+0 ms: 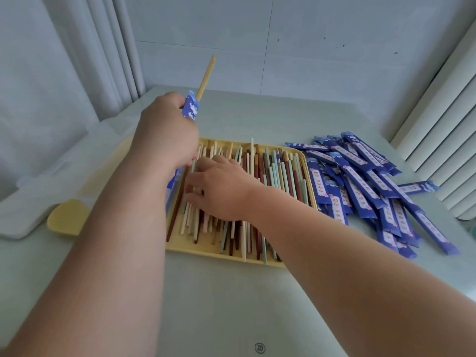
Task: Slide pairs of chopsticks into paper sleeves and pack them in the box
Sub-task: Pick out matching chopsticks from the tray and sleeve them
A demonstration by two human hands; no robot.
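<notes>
Tray, yellow, sits mid-table, long side running away from the camera. It is filled with loose chopsticks in mixed colours (cream, pale green, red-brown), lying roughly parallel, some crossing.

Left hand: raised over the tray's far left corner, back of hand to the camera. Fingers are curled round a blue paper sleeve. The sleeve's upper end shows above the fist and its lower end shows below the wrist, beside the tray's left edge. One tan chopstick sticks out of the upper end, tilted up and to the right. Whether a second stick is inside cannot be told.

Right hand: palm down on the loose chopsticks in the left half of the tray. Fingers are held close together and bent down among the sticks. Whether they pinch one cannot be told.

Sleeve pile: many blue printed sleeves heaped on the table just right of the tray, some touching its rim.

Box: translucent, at the left table edge, well apart from the pile. A small yellow piece lies against its near corner.
</notes>
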